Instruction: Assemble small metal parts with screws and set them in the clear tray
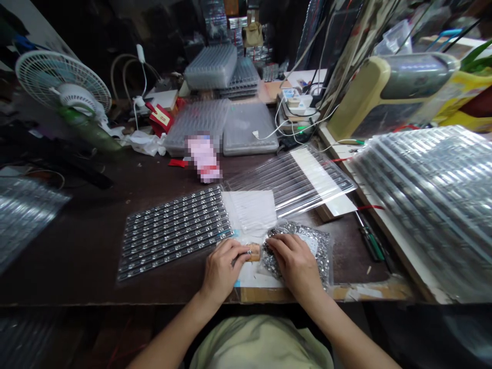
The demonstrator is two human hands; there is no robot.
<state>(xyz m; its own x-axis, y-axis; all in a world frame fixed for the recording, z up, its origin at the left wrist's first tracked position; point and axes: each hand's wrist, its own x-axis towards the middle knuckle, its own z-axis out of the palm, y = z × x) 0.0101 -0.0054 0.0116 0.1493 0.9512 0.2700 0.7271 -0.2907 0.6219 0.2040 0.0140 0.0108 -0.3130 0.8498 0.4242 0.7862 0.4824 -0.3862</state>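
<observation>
My left hand (pixel 225 264) is closed in a pinch, and a small shiny metal part (pixel 249 251) shows at its fingertips. Just past those fingertips lies a small tan block (pixel 254 252). My right hand (pixel 298 261) rests over a clear plastic bag (pixel 325 251) full of small silvery metal parts. Its thumb and fingers are drawn together at the bag's left side; what they hold, if anything, is hidden. To the left of my hands, a clear ribbed tray (pixel 172 230) carries rows of dark strips with silvery pieces along them.
Clear ribbed trays (pixel 307 179) lie beyond my hands, one under a white strip. A green-handled screwdriver (pixel 372 246) lies on the right. Stacked trays (pixel 430 189) fill the right side. A fan (pixel 65 87) stands at back left, with more plastic trays (pixel 249 128) behind.
</observation>
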